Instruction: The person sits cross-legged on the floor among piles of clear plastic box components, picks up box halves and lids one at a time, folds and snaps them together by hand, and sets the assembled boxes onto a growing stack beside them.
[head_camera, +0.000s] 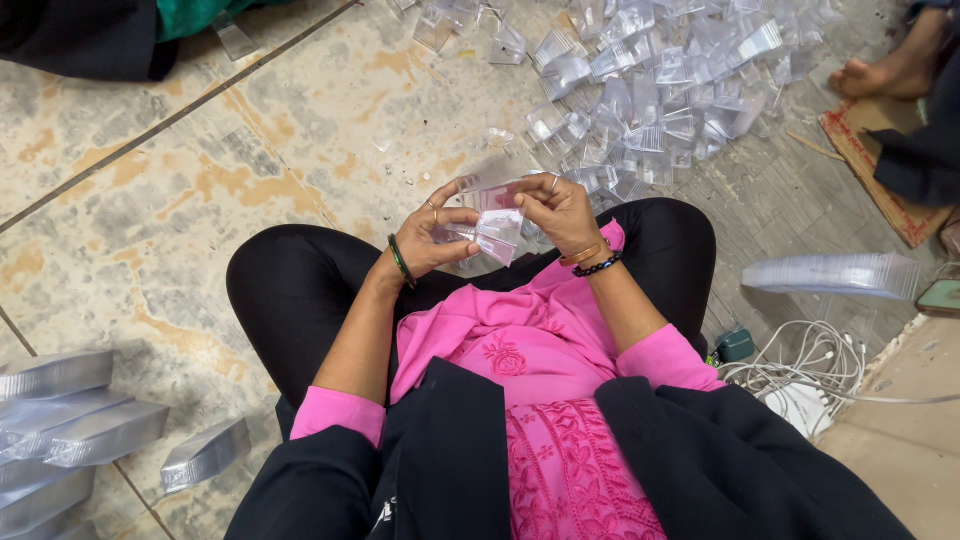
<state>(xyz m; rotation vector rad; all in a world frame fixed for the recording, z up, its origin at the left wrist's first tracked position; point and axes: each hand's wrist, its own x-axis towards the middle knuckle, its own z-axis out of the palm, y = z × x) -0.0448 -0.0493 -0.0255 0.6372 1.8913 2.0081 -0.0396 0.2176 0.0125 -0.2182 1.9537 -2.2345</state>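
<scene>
I sit cross-legged on a tiled floor. My left hand (432, 238) and my right hand (556, 210) meet above my knees and together pinch a small clear plastic box piece (497, 225), folded and partly open between the fingers. The left hand grips its lower left side, while my right fingers hold its upper right edge. Both wrists wear bangles. Just beyond my knees lies a big heap of similar clear plastic pieces (655, 75).
Stacks of flattened clear packs lie at the lower left (70, 420) and at the right (835, 274). White cables and a charger (805, 375) sit by my right knee. Another person's bare foot (885, 72) rests on cardboard (880, 180) at the upper right.
</scene>
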